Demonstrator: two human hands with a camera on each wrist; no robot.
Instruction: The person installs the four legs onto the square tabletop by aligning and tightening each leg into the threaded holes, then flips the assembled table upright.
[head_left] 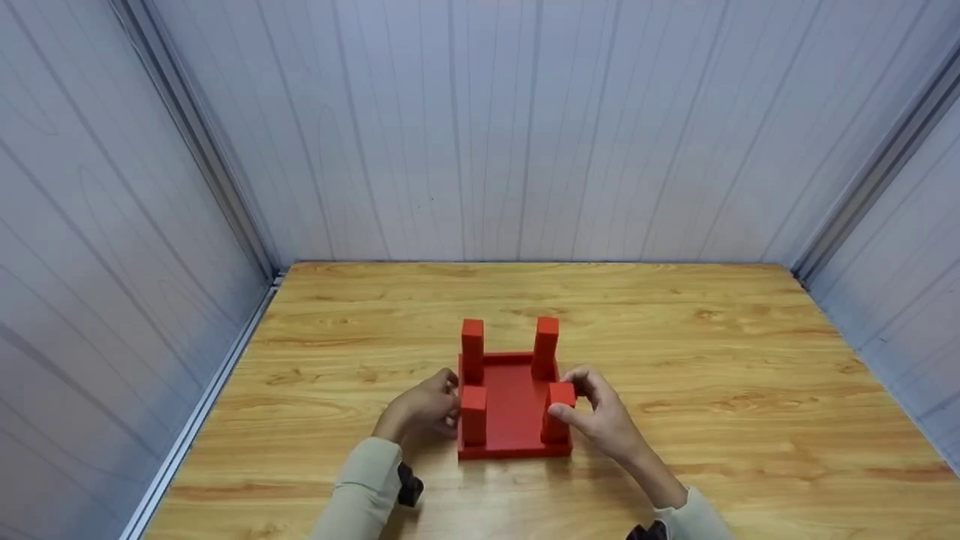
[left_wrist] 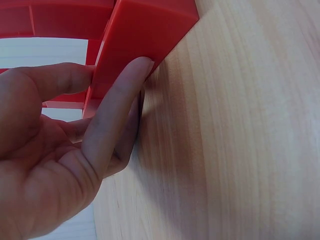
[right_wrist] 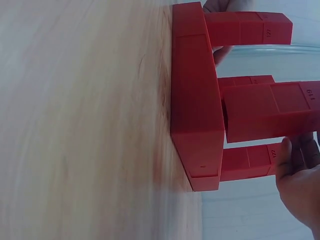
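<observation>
A shallow red tray-like base [head_left: 514, 416] lies on the table with a square red post at each corner. My right hand [head_left: 606, 420] pinches the front right post [head_left: 556, 424] near its top, thumb on the near side and fingers behind. In the right wrist view that post [right_wrist: 260, 110], marked 119, leans slightly, with a narrow dark gap where it meets the base's corner. At the base's left side wall [left_wrist: 150, 27], my left hand [head_left: 426, 406] holds on with bent fingers, one finger lying along the outer face. Some left fingertips are hidden behind the wall.
Pale wood-grain table [head_left: 697, 360] stretches around the base. A white panel wall [head_left: 495, 135] rises at the table's back edge, with side panels at left and right. The other posts, such as the back left one [head_left: 472, 349], stand upright near the hands.
</observation>
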